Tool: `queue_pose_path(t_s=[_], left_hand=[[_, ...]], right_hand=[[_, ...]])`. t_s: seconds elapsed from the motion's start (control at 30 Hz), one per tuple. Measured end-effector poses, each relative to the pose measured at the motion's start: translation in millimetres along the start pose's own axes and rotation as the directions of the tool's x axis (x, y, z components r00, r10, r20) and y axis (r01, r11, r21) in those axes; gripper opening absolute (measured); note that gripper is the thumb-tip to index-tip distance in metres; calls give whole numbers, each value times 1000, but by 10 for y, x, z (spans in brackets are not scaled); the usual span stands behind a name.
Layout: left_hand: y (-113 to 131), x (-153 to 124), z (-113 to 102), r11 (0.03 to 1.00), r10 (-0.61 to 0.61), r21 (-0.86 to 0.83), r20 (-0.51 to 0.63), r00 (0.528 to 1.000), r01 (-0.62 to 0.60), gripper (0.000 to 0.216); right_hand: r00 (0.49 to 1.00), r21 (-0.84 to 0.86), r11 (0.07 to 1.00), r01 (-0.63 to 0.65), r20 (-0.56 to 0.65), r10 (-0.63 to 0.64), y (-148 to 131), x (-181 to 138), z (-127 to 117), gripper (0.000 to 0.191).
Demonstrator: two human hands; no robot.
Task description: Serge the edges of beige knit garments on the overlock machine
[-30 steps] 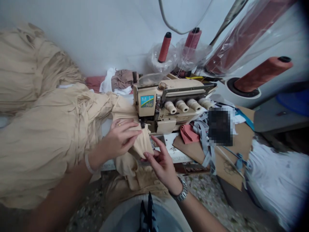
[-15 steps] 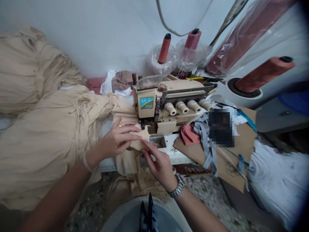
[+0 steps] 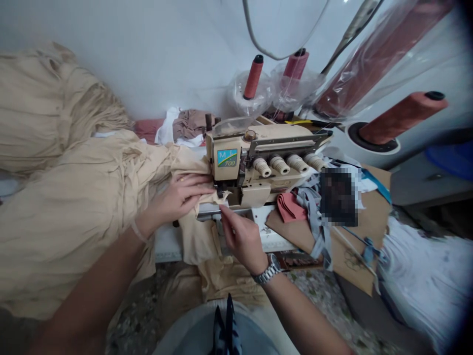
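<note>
**Head view.**

Left hand [image 3: 179, 199]: one, with a gold ring [image 3: 182, 179]. Grip wide and flat, fingers spread on the beige fabric garment [image 3: 74, 222], just left of the front of the overlock sewing machine [image 3: 254, 165].

Right hand [image 3: 242, 241]: one, with a metal wristwatch [image 3: 271, 268]. Grip narrow, fingertips [image 3: 223, 209] at the cloth's edge in front of the machine; whether they hold cloth cannot be told.

Garment: one, heaped across the left of the frame, its gathered length running to the machine.

Machine: one, centre, on a white surface [image 3: 168, 246], with four cream knobs [image 3: 279, 165] along its front.

Rust-red thread cones [image 3: 402, 113]: four, upper right, three at least partly in clear plastic.

Right of the machine: one folded pink cloth [image 3: 290, 207], one brown card sheet [image 3: 373, 207].
</note>
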State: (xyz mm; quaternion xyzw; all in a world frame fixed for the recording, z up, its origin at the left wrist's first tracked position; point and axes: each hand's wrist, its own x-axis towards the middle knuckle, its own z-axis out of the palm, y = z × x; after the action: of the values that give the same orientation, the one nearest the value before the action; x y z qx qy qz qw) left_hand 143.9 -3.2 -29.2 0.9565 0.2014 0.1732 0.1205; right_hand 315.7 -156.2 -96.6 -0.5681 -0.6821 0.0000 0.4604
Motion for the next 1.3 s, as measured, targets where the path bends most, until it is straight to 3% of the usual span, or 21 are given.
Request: queue_pose_path(t_s=[0.07,0.13,0.27,0.37,0.5,0.63,0.7,0.83,1.0,1.3], left_hand=[[74,-34,-15,990,-120,76,-29,992,122,37],[212,-124,-21,957,-243,133,-108,964,256,39],[507,-344,-18,885,-379,204,-206,902,419,36],[576,-410,16,909,-316,216,-204,927,357,30],[529,-368,98,982,-136,115,-130,982,151,38],[559,-302,152,978,-178,87,-125,976,189,38],[603,-276,167,967,-209,119,-130,969,224,37],[689,-224,212,943,-247,200,-119,962,267,38],[739,-139,274,936,-270,190,-148,951,296,41],[569,1,248,947,-211,213,-151,966,241,20]], right_hand=[[993,133,985,-112,-18,115,-70,7,0,17],[964,316,911,-264,72,255,-162,-8,39,13],[846,606,593,-530,427,319,-309,-42,221,26],[753,656,369,-658,572,326,-345,-49,276,34],[653,633,219,-742,610,448,-296,-55,98,37],[514,614,-103,-783,731,448,-194,-81,-125,40],[499,629,-128,-767,710,496,-142,-92,-190,38],[517,661,-75,-747,647,560,-62,-78,-262,32],[501,699,-134,-702,619,605,-27,-17,-312,34],[498,696,-100,-711,599,627,53,15,-231,37]])
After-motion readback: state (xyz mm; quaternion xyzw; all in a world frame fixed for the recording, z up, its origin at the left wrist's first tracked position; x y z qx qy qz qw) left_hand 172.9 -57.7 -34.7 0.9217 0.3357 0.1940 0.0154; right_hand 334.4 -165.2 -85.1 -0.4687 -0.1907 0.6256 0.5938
